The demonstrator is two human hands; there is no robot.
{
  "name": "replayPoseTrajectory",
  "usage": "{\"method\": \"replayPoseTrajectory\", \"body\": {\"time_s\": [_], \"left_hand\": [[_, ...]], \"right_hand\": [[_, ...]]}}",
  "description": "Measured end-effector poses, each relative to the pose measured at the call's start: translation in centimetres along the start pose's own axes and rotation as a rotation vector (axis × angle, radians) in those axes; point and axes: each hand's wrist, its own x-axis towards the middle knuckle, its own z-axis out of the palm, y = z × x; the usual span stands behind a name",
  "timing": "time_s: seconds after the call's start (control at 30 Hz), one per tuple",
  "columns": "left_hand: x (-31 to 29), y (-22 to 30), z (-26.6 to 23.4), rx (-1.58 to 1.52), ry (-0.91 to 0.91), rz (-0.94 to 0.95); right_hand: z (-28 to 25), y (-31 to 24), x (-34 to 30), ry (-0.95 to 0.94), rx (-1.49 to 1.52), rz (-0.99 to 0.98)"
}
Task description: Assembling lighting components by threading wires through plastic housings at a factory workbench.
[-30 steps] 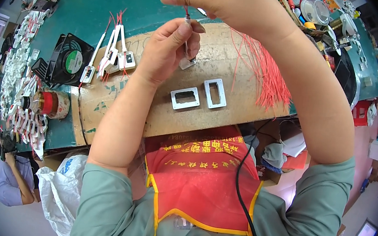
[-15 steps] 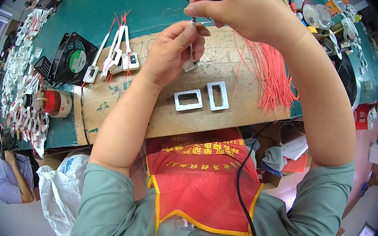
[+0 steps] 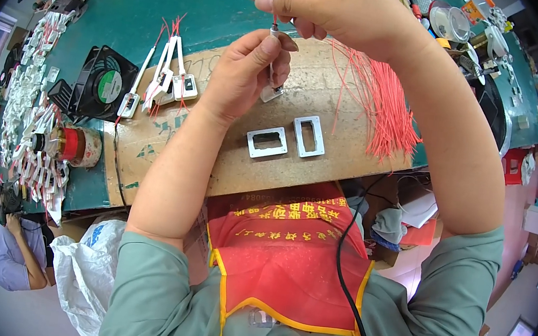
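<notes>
My left hand (image 3: 251,66) is closed around a slim white-stemmed part (image 3: 274,32). Its flat white end with a dark piece (image 3: 272,93) shows below the fingers, just above the cardboard. From the top of the stem, thin red wires (image 3: 274,14) rise to my right hand (image 3: 314,4), whose thumb and forefinger pinch them. The other fingers of that hand are loosely bent. Two white rectangular frames (image 3: 269,153) with open middles lie side by side on the board, nearer to me.
A large bundle of red wires (image 3: 391,115) lies right on the cardboard sheet (image 3: 215,174). To the left are several white-stemmed parts (image 3: 187,85), a black fan (image 3: 109,87) and a jar (image 3: 89,147). White parts (image 3: 29,87) heap along the far left. A co-worker (image 3: 14,252) sits lower left.
My right hand has shifted slightly left, still pinching the red wires, and its lower fingers have spread a little. My left hand keeps nearly the same place.
</notes>
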Motion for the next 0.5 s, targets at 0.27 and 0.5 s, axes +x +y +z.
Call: {"method": "replayPoseTrajectory", "body": {"time_s": [0.27, 0.5], "left_hand": [[0.3, 0.0, 0.0, 0.101, 0.002, 0.014], [0.3, -0.2, -0.3, 0.027, -0.001, 0.018]], "right_hand": [[0.5, 1.3, 1.6, -0.24, 0.197, 0.552], [1.5, 2.8, 1.3, -0.074, 0.353, 0.451]]}}
